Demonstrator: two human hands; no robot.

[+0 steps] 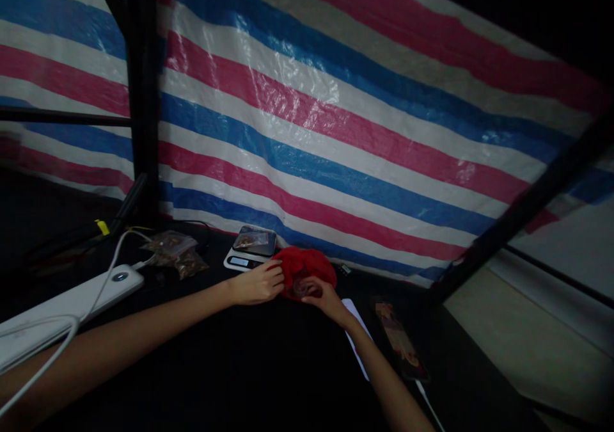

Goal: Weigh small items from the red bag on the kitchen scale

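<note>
- Taking the soft red fabric-like pouch (314, 263) as the clock's centre, with noon towards the striped sheet (307, 157), it sits on the black tabletop (215, 361), between both hands
- Left hand (261, 283), at 9 o'clock: fingertips pinched on the pouch's near-left edge
- Right hand (326, 297), at 5 o'clock: thumb and fingers curled round a small clear plastic-looking piece (300, 286) at the pouch's front
- The handling looks partway along: the pouch is gathered up in hand and the clear piece sits against it, not let go; whether that piece is going in or coming out I cannot tell
- At 10 o'clock, a white scale with a dark platform (234, 264) bears a small clear packet of brownish bits (252, 240); the pouch is beside it, not on it
- At 9 o'clock, further off, lie clear plastic bags of brown pieces (177, 253), apart from both hands
</note>
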